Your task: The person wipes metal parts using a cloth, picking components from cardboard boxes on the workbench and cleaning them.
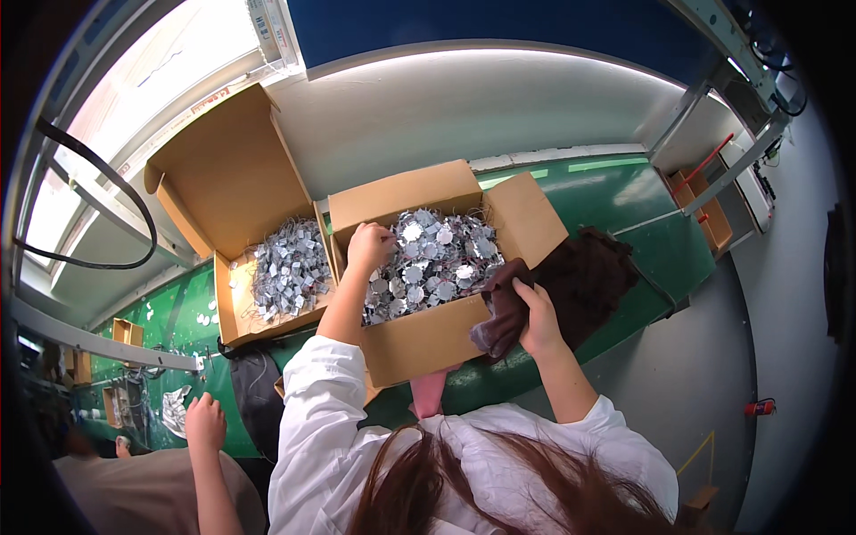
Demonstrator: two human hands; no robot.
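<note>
Fingers [387,239] of the person's left hand [366,248] curl together at the left side of a heap of silvery pieces [437,263] — whether they pinch one, I cannot tell from here. That heap lies in an open cardboard box [415,346], thin wires tangled through it, its lower layers buried.

The right hand [539,323] grips a dark cloth [504,321] by the box's near right corner, some fingertips lost in the folds. Just beside it, a dark brown bundle [588,281] rests on the green table [588,192]; I can't make out whether the two are one piece.

To the left, a second box [227,169] stands open over smaller pale pieces [290,272]. A pink strip [430,392] shows below the near flap, mostly hidden. At lower left there's a co-worker's hand [206,423] — the body behind it cut off by the dark rim.
</note>
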